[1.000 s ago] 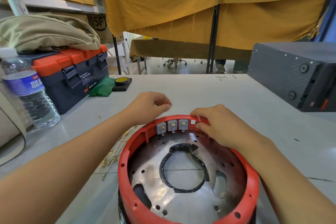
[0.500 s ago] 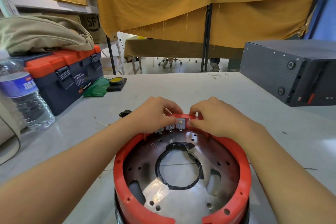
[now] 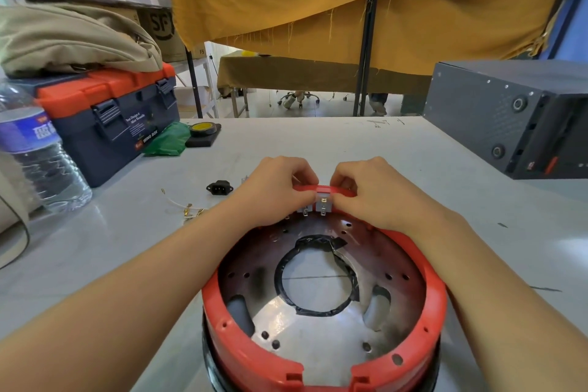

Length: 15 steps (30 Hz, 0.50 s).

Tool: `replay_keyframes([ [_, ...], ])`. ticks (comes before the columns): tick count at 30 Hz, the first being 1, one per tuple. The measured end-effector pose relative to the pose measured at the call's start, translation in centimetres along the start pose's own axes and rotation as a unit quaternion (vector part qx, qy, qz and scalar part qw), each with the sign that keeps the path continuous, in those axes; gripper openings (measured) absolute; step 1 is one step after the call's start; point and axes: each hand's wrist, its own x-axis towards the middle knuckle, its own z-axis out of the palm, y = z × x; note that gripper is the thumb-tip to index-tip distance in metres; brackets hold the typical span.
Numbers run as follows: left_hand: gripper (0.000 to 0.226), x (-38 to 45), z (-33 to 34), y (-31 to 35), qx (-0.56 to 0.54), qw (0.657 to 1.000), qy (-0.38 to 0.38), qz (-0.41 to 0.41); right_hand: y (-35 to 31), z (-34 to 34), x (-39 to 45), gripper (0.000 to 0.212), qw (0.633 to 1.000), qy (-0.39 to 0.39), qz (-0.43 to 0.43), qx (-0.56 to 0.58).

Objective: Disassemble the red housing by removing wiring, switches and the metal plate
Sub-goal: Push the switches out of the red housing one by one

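Observation:
The round red housing [image 3: 219, 305] sits on the table right in front of me, open side up. Inside it lies a shiny metal plate [image 3: 321, 337] with a black-taped centre hole. Grey switches [image 3: 324, 204] are set in the housing's far wall. My left hand [image 3: 276, 188] and my right hand [image 3: 372, 191] meet at that far rim, and both pinch the rightmost grey switch from either side. Loose yellow-tipped wires [image 3: 187, 210] and a black power socket [image 3: 219, 188] lie on the table to the left of the housing.
A dark toolbox with an orange lid [image 3: 108, 111] and a water bottle [image 3: 35, 156] stand at the left. A green cloth [image 3: 165, 140] and a tape roll [image 3: 202, 130] lie behind the wires. A dark metal case [image 3: 509, 118] stands at the right.
My left hand moved right from outside the rim onto the switches, and my right hand slid left, so both now pinch the same switch. The view shifted and the power socket came into sight.

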Motion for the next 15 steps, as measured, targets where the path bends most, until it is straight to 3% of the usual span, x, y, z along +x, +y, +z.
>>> replay_keyframes([
  [15,0.007,-0.24,0.00,0.41,-0.005,1.000,0.005,0.015,0.21,0.10,-0.17,0.020,1.000,-0.001,0.005,-0.027],
])
